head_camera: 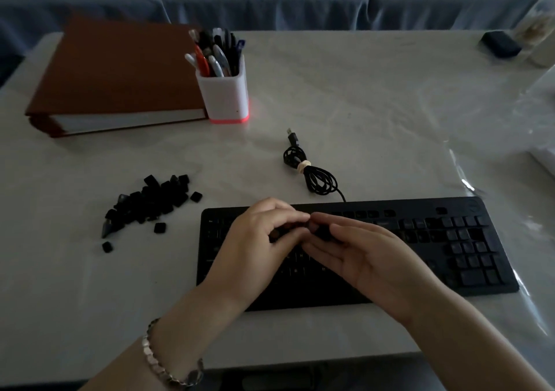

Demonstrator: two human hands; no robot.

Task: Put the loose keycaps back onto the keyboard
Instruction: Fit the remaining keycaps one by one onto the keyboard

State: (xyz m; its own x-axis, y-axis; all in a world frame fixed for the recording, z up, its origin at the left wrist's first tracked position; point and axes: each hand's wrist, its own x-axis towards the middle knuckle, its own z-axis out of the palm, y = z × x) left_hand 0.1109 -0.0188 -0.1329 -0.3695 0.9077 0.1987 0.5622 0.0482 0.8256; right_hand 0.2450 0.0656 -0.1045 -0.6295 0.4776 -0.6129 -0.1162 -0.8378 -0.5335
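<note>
Over the keyboard, lying lengthwise left to right, my left hand and right hand are meeting fingertip to fingertip, pinching dark keycaps.

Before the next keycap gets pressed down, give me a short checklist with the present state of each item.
1. Keycap in hand: ok; a small dark piece sits between the fingertips of the left hand and right hand.
2. Keycap legend and orientation: cannot tell, too dark.
3. Target switch free: cannot tell, the hands cover that part of the keyboard.
4. Supply left: ok; the pile of loose keycaps lies left of the keyboard.
5. Cable out of the way: ok; coiled behind the keyboard.
</note>
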